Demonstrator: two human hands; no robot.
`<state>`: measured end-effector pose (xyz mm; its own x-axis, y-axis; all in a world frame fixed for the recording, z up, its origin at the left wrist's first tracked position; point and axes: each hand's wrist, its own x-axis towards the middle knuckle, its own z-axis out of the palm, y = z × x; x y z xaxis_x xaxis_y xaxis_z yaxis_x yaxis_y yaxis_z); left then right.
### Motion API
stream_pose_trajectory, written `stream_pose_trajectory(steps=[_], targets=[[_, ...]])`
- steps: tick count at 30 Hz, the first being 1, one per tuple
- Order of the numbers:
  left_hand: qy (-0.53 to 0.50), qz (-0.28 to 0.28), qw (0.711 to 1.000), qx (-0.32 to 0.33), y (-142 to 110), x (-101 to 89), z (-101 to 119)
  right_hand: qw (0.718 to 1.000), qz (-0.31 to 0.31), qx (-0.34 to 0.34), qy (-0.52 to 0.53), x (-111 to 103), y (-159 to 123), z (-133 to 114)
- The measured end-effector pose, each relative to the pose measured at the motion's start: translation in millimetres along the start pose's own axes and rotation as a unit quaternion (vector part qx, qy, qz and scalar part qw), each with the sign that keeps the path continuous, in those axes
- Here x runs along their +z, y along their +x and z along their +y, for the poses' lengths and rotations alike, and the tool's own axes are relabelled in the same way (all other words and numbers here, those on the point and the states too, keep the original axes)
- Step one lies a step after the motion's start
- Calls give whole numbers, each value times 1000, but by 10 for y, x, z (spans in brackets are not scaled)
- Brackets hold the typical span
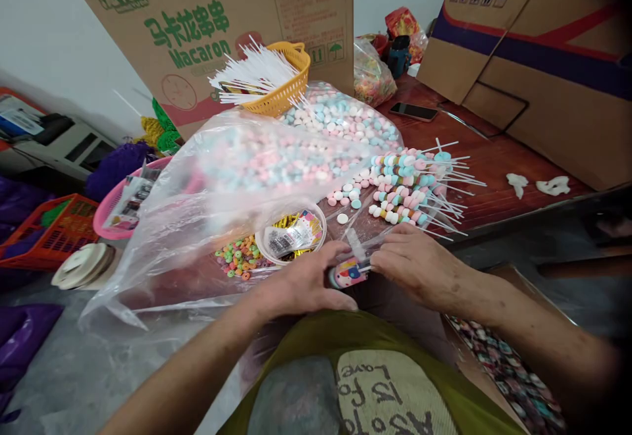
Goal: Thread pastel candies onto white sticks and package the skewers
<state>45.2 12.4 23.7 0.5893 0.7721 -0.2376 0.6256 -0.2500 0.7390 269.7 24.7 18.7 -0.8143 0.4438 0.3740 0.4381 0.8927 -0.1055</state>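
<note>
The left hand (301, 283) and the right hand (417, 264) meet at the near edge of the table (494, 158), just above the person's lap. Between them lies a small packet (345, 272), clear at its top with a pink printed picture on its lower part. The left fingers (328, 254) curl loosely around the packet's left end, thumb beneath, grasping it. The right fingers (390, 260) are drawn together at its right end, pinching the clear part against the thumb; neither hand is spread flat.

Just beyond the hands stands a small white tub (291, 234) with printed labels and gold ties in it, and beside it loose coloured ring candies (239, 256). Farther back lie finished candy skewers (409, 188) with their white sticks pointing right, near a large clear bag of pastel candies (276, 155). A yellow basket (284, 83) of bare white sticks stands behind.
</note>
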Motion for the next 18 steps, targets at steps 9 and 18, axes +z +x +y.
stream_pose_trajectory(steps=[9, 18], targets=[[-331, -205, 916, -94, -59, 176, -46, 996, -62, -17, 59, 2, 114, -22], [-371, 49, 917, -135, -53, 237, 0, 930, 92, 218, 282, 259, 185, 15]])
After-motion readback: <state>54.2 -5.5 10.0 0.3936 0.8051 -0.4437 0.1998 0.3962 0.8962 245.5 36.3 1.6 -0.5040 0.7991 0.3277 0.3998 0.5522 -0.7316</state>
